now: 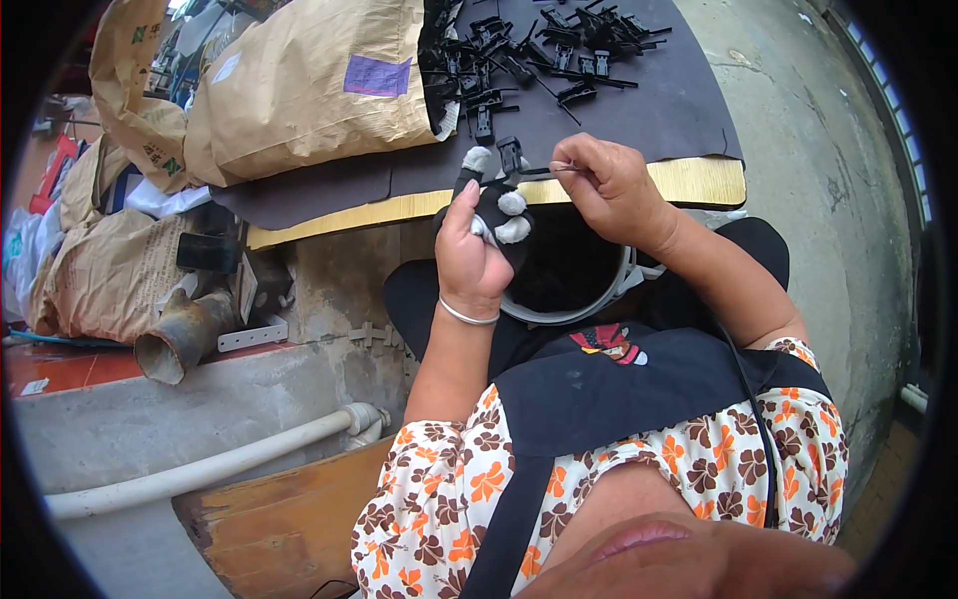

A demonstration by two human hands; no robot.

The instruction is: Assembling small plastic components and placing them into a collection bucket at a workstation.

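My left hand (475,245), its fingers partly covered in black with white tips, is closed on a small black plastic part (511,157). The part is held up just off the table's near edge. To its right, my right hand (611,188) pinches something thin, too small to name, close beside a dark stem that reaches out from the part. Beyond both hands lies a loose pile of similar black plastic parts (564,50), many with thin stems. Under my hands is a round bucket (571,314) with a pale rim and a dark inside.
The dark-covered table (689,100) has a gold-coloured front edge. A large brown paper sack (299,90) lies on its left side. Farther left are another paper sack (110,270), a rusty pipe elbow (185,337) and a white pipe (210,467). Concrete floor (798,150) runs along the right.
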